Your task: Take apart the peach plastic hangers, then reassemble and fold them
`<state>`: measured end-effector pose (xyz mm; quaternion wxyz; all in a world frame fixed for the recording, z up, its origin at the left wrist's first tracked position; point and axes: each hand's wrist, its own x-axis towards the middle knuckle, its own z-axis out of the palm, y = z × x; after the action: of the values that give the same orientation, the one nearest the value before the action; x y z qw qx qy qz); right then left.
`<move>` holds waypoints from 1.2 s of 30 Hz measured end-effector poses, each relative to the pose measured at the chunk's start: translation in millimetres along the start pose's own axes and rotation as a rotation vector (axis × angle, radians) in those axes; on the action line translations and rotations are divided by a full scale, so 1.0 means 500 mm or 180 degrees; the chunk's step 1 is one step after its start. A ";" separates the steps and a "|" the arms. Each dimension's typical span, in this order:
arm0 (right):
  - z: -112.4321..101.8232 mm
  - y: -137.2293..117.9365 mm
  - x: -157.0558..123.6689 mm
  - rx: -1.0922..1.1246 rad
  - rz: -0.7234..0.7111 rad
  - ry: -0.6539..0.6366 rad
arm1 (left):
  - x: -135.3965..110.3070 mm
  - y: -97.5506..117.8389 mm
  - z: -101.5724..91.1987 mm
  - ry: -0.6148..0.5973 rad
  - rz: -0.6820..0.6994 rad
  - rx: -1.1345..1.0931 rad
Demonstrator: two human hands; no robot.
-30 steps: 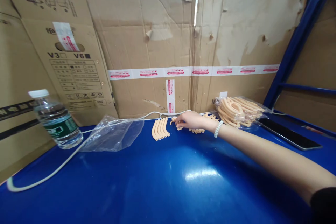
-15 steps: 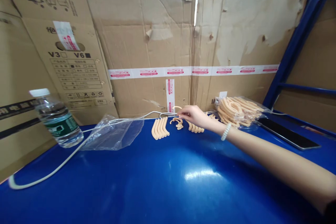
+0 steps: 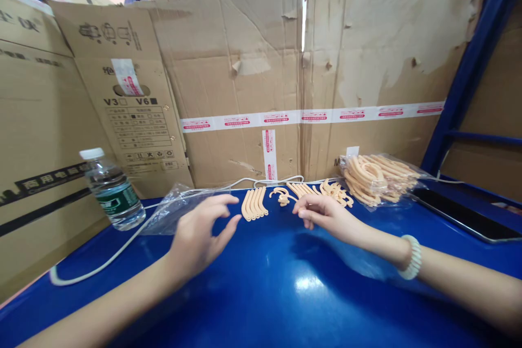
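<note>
My left hand (image 3: 204, 228) is raised over the blue table, thumb and fingers apart, with nothing in it. Just beyond its fingertips lies a row of several curved beige strips (image 3: 254, 204), side by side. My right hand (image 3: 326, 216) is pinched shut on a thin curved beige strip (image 3: 292, 197), mostly hidden by the fingers; one end shows at their left. A small cluster of hooked beige pieces (image 3: 283, 196) lies between the hands. Behind my right hand are another row of beige strips (image 3: 300, 190) and a loose pile of curved beige pieces (image 3: 336, 191).
A clear bag of beige pieces (image 3: 377, 179) lies at the back right, beside a black phone (image 3: 465, 215). On the left stand a water bottle (image 3: 115, 196) and a crumpled clear bag (image 3: 163, 217). A white cable (image 3: 93, 272) loops there. Cardboard (image 3: 244, 81) walls the back.
My left hand has come into view from the lower left. My right hand has drawn back toward me from the row at the back, still holding a curved strip.
</note>
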<state>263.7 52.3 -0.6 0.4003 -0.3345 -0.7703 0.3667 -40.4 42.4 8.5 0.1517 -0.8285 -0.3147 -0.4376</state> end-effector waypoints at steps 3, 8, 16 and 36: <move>0.026 -0.003 -0.011 0.0242 0.0099 -0.0004 | 0.001 -0.027 0.038 -0.0603 0.0234 0.0002; 0.058 0.001 -0.038 0.0662 0.0336 -0.0017 | -0.001 -0.058 0.094 -0.0953 0.0236 0.0062; 0.064 -0.004 -0.058 0.1399 0.0610 0.0247 | -0.020 -0.061 0.102 -0.1123 -0.0135 0.0241; 0.062 0.004 -0.064 0.2687 0.1216 0.0717 | -0.004 0.040 0.058 -0.0894 0.0266 -0.0097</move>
<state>251.9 18.3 -26.9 0.5076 -0.3160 -0.4306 0.6761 -9.8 41.6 -9.0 0.1116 -0.8962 -0.2914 -0.3153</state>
